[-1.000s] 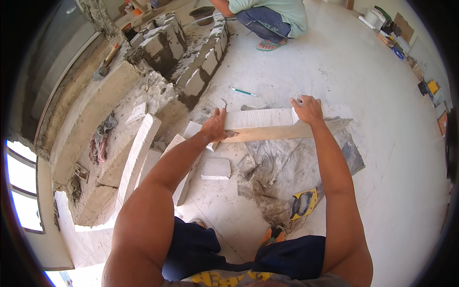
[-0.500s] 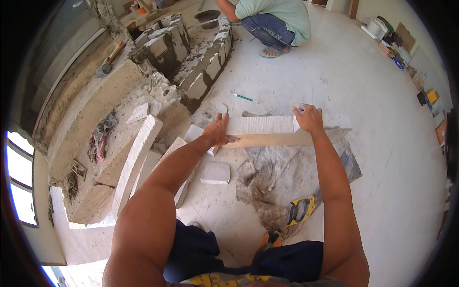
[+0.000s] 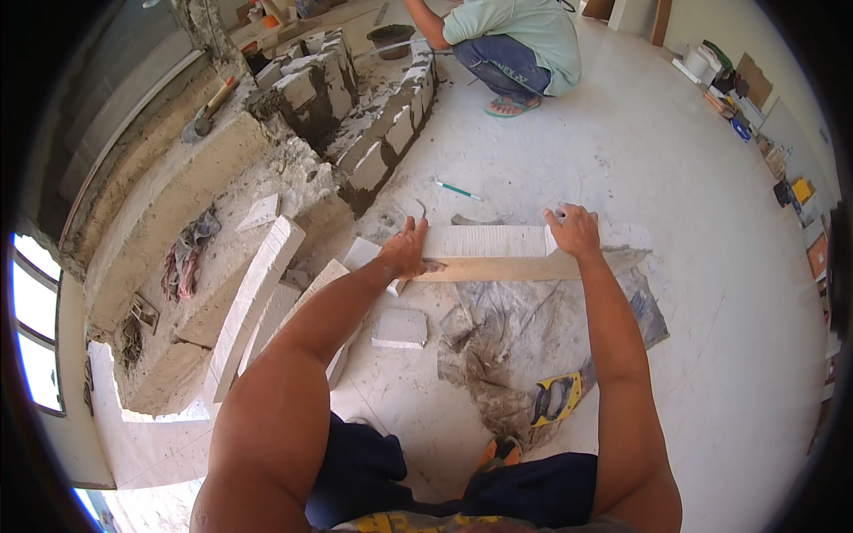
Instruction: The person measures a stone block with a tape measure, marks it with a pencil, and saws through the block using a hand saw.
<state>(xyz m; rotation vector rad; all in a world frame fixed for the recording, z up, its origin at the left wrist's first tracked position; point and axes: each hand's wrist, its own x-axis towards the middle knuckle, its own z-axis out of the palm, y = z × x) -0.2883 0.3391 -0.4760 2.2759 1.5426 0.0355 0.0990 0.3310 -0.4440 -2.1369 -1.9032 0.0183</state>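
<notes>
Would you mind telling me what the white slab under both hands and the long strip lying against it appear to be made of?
The white rectangular slab looks like lightweight concrete block: chalky, matte, with fine parallel grooves across its face. The long tan strip along its near edge looks like bare, unpainted wood, smooth and evenly pale brown. The left hand and right hand press down on them.

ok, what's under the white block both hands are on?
The white block lies partly on a wooden plank, left hand and right hand at its ends. Beneath is a grey sheet; the block hides its own underside.
</notes>
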